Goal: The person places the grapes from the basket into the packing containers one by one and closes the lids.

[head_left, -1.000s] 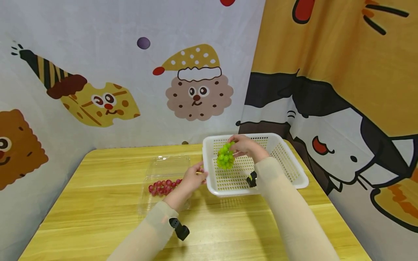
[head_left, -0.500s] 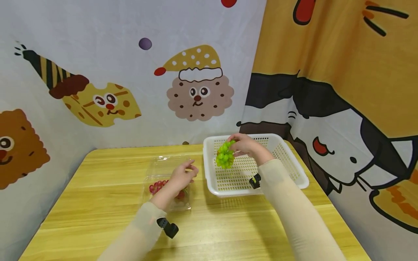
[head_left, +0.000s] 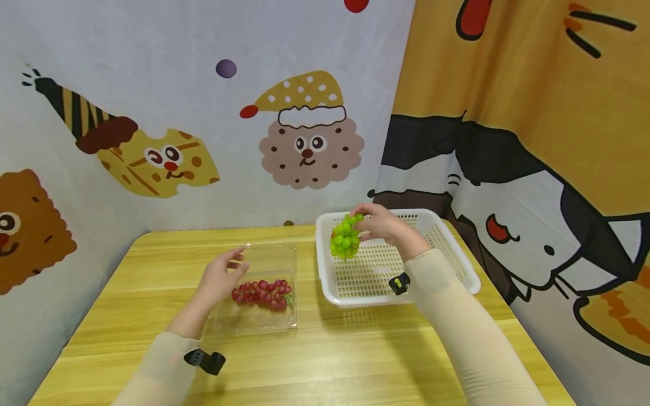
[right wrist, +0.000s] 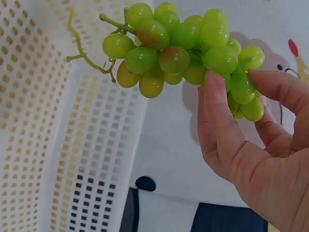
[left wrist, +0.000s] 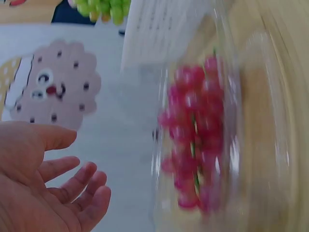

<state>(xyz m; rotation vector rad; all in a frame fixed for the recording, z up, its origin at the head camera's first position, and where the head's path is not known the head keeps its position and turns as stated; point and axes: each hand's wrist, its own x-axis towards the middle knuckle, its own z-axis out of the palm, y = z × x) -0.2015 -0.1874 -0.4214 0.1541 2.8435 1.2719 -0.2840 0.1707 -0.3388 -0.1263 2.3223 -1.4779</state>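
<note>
Yellow wood-grain table (head_left: 127,316): pinching green grapes (head_left: 345,239) in right hand (head_left: 383,224) above white plastic basket (head_left: 327,281), with left hand (head_left: 221,276) relaxed. Likely placing; lower next.

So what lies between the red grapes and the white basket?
In the head view, one wall of the clear container, then bare table, lie between the red grapes and the white basket.
</note>
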